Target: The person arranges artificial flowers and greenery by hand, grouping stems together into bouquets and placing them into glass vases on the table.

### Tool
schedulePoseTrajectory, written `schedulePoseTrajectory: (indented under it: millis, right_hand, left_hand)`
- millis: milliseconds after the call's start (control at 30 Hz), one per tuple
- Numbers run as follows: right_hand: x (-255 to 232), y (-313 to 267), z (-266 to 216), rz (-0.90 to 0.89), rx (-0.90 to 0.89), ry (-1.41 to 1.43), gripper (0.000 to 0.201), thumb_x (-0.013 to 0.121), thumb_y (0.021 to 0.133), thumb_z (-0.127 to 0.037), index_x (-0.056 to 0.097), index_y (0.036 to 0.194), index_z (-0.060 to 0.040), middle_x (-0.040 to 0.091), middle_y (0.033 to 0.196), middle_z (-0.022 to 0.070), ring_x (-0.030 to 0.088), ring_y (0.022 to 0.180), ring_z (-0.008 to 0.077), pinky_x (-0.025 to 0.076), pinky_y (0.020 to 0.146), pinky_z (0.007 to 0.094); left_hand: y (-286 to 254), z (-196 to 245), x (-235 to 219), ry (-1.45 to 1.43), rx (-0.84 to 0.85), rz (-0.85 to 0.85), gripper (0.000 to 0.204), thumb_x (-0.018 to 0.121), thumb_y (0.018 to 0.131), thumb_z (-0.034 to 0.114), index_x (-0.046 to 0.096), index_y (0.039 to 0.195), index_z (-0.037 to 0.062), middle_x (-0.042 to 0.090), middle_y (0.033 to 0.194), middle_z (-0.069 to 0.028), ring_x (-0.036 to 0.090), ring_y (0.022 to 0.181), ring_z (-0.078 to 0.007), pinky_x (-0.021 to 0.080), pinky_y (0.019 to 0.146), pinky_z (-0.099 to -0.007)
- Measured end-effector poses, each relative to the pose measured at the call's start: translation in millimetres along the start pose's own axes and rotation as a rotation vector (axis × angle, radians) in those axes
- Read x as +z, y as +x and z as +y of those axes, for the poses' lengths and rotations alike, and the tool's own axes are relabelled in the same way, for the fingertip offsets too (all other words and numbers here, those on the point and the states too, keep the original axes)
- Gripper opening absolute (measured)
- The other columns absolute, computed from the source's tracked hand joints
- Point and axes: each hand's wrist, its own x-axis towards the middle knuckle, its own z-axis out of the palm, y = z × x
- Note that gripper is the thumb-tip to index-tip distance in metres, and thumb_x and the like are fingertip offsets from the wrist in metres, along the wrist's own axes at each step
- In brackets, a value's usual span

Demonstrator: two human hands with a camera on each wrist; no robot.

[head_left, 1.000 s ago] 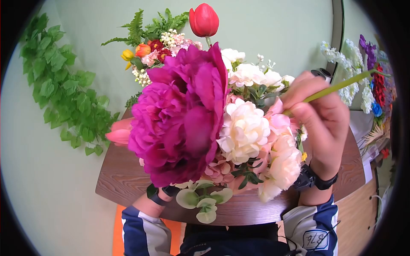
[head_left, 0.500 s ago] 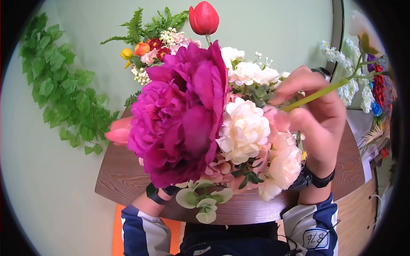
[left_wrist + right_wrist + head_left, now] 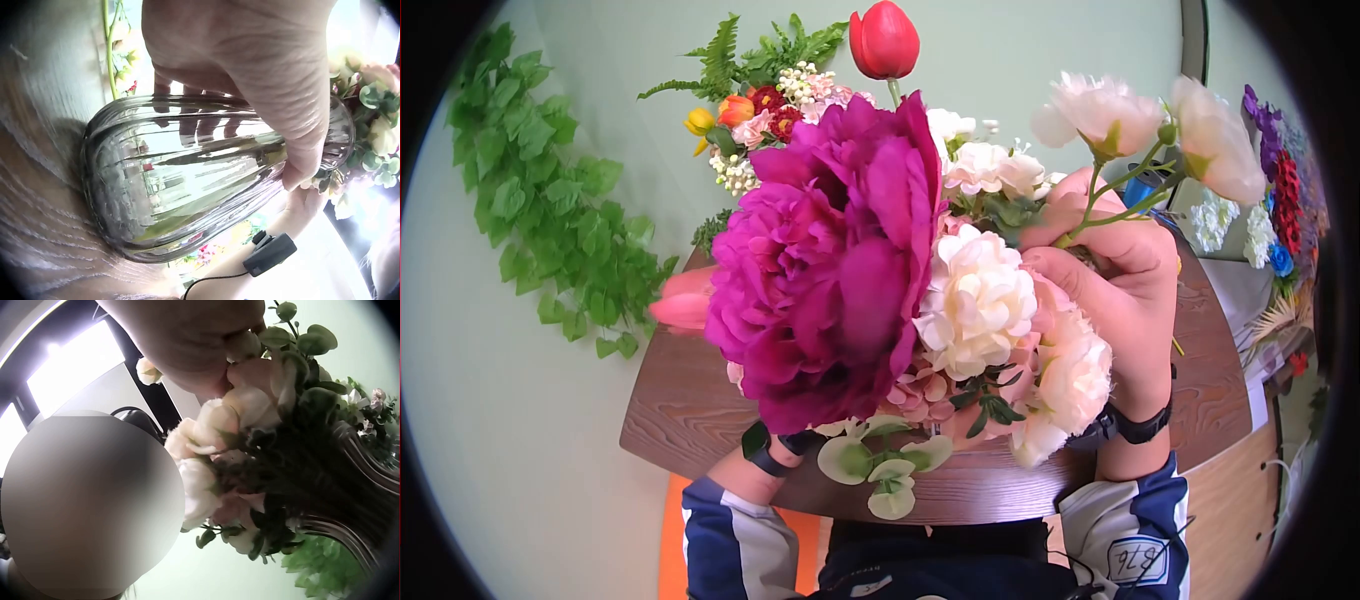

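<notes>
A ribbed clear glass vase [image 3: 187, 169] stands on the wooden table, stems inside it. My left hand [image 3: 244, 62] wraps round its upper part; in the head view flowers hide that hand. Out of the vase rises a dense bouquet with a big magenta peony [image 3: 830, 270], a cream bloom [image 3: 975, 300] and a red tulip [image 3: 884, 40]. At the bouquet's right side my right hand [image 3: 1115, 290] pinches a green stem bearing pale blooms [image 3: 1105, 112], which point up and to the right. The lower end of that stem is hidden.
Green leafy vines [image 3: 540, 190] hang on the left wall. Behind the bouquet is another arrangement with ferns [image 3: 720, 60] and orange and yellow tulips. More flowers [image 3: 1285, 200] stand at the far right, beyond the table [image 3: 690, 400]. A blue object [image 3: 1140, 185] sits behind my right hand.
My right hand has moved slightly left and down, and the stem's pale blooms have swung into view above it. The bouquet has shifted very slightly.
</notes>
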Motion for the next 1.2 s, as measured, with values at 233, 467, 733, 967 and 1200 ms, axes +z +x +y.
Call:
schedulePoseTrajectory:
  millis: [233,467,733,967,1200]
  right_hand:
    - [-19.9,-3.5,-5.8,0.173,0.112,-0.011,0.040,0.065,0.073,-0.013,0.054,0.107,0.0043,0.060,0.101,0.0132,0.053,0.101,0.0212,0.038,0.090,0.0341]
    - [-20.6,10.2,-1.5,0.474,-0.554,-0.244,0.055,0.062,0.081,-0.036,0.047,0.118,0.0027,0.054,0.112,0.0230,0.052,0.107,0.0290,0.038,0.093,0.0377]
    - [-7.6,-2.6,-12.5,0.042,-0.071,-0.107,0.033,0.055,0.084,-0.022,0.061,0.100,0.0065,0.062,0.096,0.0180,0.062,0.083,0.0247,0.046,0.077,0.0310]
    - [-25.0,8.3,2.0,-0.167,-0.389,-0.304,0.038,0.052,0.085,-0.032,0.066,0.090,0.0033,0.065,0.094,0.0190,0.062,0.084,0.0322,0.045,0.078,0.0393]
    - [-22.4,13.6,1.7,0.016,-0.518,-0.492,0.046,0.047,0.088,-0.039,0.063,0.094,0.0032,0.062,0.100,0.0213,0.056,0.094,0.0321,0.042,0.083,0.0402]
  left_hand:
    - [7.0,3.0,1.4,0.002,-0.019,-0.012,0.054,0.070,0.072,0.038,0.052,0.116,0.0120,0.054,0.114,-0.0032,0.044,0.110,-0.0206,0.036,0.096,-0.0354]
    - [2.5,1.2,-0.4,-0.009,-0.045,-0.010,0.054,0.070,0.072,0.038,0.052,0.116,0.0120,0.054,0.114,-0.0031,0.044,0.110,-0.0206,0.036,0.096,-0.0354]
    - [-11.3,-2.6,-4.2,-0.009,-0.063,-0.022,0.054,0.069,0.072,0.038,0.052,0.116,0.0121,0.054,0.114,-0.0031,0.044,0.110,-0.0207,0.036,0.096,-0.0354]
    - [-5.5,0.1,-3.8,-0.025,-0.055,-0.037,0.054,0.069,0.072,0.039,0.052,0.116,0.0121,0.054,0.114,-0.0031,0.044,0.110,-0.0207,0.036,0.096,-0.0353]
    - [-23.2,-4.5,-1.0,-0.036,-0.051,-0.043,0.054,0.069,0.072,0.039,0.053,0.115,0.0122,0.054,0.114,-0.0030,0.044,0.111,-0.0208,0.036,0.096,-0.0353]
